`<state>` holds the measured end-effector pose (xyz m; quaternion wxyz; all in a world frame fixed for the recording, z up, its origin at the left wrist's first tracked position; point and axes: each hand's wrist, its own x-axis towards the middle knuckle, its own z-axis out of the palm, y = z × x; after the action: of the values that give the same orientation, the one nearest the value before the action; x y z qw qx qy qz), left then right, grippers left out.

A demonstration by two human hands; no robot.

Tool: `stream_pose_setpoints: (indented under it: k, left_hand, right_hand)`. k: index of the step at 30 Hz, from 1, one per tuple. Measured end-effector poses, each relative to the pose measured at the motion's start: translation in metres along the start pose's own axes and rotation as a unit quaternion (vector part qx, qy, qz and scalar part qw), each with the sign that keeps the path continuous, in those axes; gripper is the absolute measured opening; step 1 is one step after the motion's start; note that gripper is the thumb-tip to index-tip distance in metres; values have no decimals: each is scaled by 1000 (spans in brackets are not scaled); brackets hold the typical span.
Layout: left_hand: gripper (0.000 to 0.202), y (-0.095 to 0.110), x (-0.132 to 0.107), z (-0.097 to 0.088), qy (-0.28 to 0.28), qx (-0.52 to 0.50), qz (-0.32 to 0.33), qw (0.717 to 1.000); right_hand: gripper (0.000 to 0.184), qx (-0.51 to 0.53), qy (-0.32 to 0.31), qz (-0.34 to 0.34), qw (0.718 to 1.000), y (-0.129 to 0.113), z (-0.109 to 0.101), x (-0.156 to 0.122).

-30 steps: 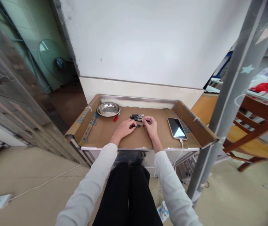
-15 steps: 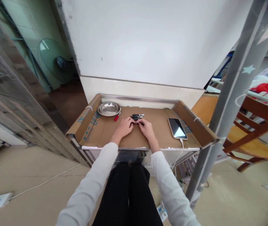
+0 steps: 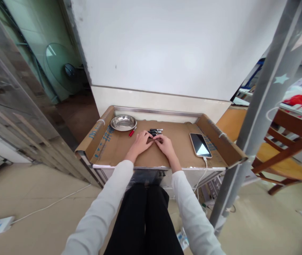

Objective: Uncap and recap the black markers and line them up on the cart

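Observation:
Several slim black pieces with silvery ends, pen-like in shape (image 3: 156, 131), lie side by side on the cardboard-lined tabletop (image 3: 177, 150). My left hand (image 3: 140, 142) rests at their left near side, index finger reaching to them and thumb apart from it. From the right, my right hand (image 3: 165, 145) meets it, thumb and index drawn together just in front of the black pieces. A dark spot shows between these fingers; what it is I cannot make out. Left of the hands lies a small red piece with a silvery end (image 3: 132, 132), beside a round metal dish (image 3: 123, 123).
A phone (image 3: 200, 145) lies at the right with a white cable (image 3: 204, 168) running over the front edge. Raised cardboard sides (image 3: 220, 141) bound the tabletop. A grey post (image 3: 257, 88) and a wooden chair (image 3: 283, 156) stand to the right.
My fingertips have shifted slightly at the near side of the black pieces. The dark piece seen between the hands earlier is now mostly hidden. Dish, red piece and phone stay put.

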<state>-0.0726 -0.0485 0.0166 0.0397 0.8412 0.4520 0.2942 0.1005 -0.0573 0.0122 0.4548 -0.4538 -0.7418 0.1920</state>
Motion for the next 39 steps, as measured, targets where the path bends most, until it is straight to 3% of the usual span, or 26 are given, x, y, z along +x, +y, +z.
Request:
stream_pose_setpoints:
  k: [5,9,22,29,39]
  left_hand:
    - [15,0,1,0,-1,6,-9,1000]
    - [16,0,1,-1,11,8,-9,1000]
    - [15,1,0,-1,7,6,8,1000]
    - [18,2,0,0,18,3,8,1000]
    - [20,6,0,-6,24,24,-8,999]
  right_hand:
    - [21,-71,22,-24,997,1,-2,-1]
    - [25,-57,9,-8,998,1,0,-2]
    - [21,-81,60,-4,995,8,3,-2]
    - [20,-189,75,14,979,11,2,-2]
    - [25,-190,77,41,978,-2,0,-2]
